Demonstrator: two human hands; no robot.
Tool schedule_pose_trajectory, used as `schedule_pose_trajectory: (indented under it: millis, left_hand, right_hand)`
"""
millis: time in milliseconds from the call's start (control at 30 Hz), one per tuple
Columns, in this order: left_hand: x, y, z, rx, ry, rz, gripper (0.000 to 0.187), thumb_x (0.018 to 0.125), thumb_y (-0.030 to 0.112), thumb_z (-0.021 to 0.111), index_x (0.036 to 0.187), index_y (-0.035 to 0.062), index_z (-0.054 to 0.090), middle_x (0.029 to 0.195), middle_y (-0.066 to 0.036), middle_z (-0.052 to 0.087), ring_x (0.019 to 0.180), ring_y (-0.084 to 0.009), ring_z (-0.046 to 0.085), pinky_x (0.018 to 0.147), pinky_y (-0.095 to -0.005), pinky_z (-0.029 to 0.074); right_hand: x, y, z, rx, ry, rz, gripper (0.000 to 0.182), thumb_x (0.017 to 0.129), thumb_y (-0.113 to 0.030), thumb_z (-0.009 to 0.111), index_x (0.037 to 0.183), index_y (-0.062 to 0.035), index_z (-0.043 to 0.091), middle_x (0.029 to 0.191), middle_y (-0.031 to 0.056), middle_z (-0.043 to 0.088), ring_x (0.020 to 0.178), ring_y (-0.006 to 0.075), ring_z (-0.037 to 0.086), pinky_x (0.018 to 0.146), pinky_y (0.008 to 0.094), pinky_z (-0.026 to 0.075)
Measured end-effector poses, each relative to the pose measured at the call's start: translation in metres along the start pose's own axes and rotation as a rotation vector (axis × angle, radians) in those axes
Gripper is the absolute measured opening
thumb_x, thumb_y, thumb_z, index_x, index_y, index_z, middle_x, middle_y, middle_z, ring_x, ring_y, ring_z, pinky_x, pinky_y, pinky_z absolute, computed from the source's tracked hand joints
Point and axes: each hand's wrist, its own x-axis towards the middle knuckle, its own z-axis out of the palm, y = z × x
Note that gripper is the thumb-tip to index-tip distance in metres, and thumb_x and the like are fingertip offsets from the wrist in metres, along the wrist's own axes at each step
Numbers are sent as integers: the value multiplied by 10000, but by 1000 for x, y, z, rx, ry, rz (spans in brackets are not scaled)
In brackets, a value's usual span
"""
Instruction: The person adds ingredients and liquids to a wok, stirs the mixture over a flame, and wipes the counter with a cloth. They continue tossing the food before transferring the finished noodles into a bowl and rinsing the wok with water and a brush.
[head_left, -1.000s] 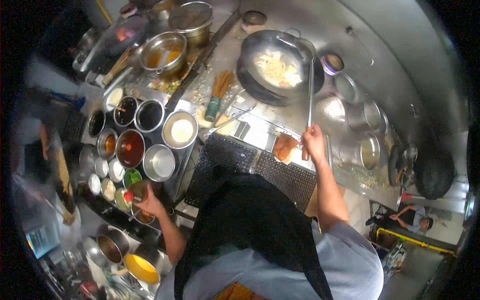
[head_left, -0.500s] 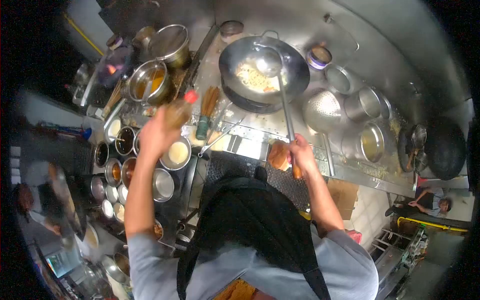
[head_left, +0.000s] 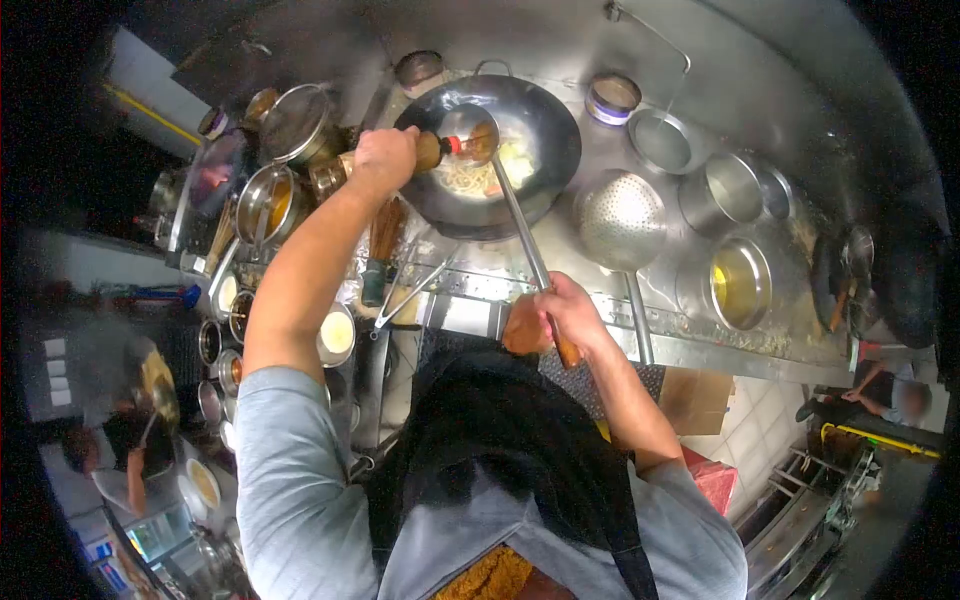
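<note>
Over wok [head_left: 540,150], left hand [head_left: 385,158] gripping tipped bottle [head_left: 440,150], right hand [head_left: 562,315] seemingly clasping ladle [head_left: 505,190]

One head-worn view, from above

We look steeply down over our own chest and arms onto the bench [head_left: 700,345], close in, its far edge curving in the wide lens.

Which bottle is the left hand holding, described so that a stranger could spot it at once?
Find the dark wok of noodles at the top of the steel counter. The bottle lies tipped sideways over its left rim in the left hand, its red-capped neck pointing into the ladle. Nothing else nearby has a red cap.
</note>
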Motion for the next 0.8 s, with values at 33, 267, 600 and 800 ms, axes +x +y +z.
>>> schedule_pose_trajectory:
  millis: [33, 267, 600, 800]
  left_hand:
    - [-3, -1, -9, 4, -5, -13, 256, 931, 213, 488, 1107, 85, 624, 971, -146, 708, 901, -331, 694, 752, -445, 552]
    - [-14, -15, -9, 65, -150, -101, 237, 908, 191, 507, 1075, 118, 659, 1011, -123, 710, 963, -291, 688, 800, -420, 541]
    - [-41, -36, -6, 41, -130, -226, 267, 933, 191, 458, 1068, 114, 675, 982, -134, 712, 924, -309, 694, 775, -436, 543]
    - [-74, -38, -9, 8, -101, -280, 277, 965, 182, 400, 1026, 94, 656, 949, -159, 708, 915, -317, 693, 756, -446, 542]
  right_hand:
    - [3, -3, -6, -13, -1, 6, 166, 861, -59, 534, 1013, -17, 481, 645, 31, 505, 474, 133, 491, 412, 292, 400]
    - [25, 0, -36, -239, 26, -105, 180, 848, -73, 528, 995, 26, 496, 651, 57, 532, 474, 148, 523, 444, 319, 430]
    - [66, -19, -62, -614, 89, -116, 304, 845, -100, 551, 1114, 39, 522, 732, 181, 633, 565, 268, 633, 545, 398, 501]
    - [145, -16, -89, -1195, 426, -392, 320, 825, -119, 561, 1102, 39, 545, 819, 255, 630, 728, 416, 635, 672, 490, 495]
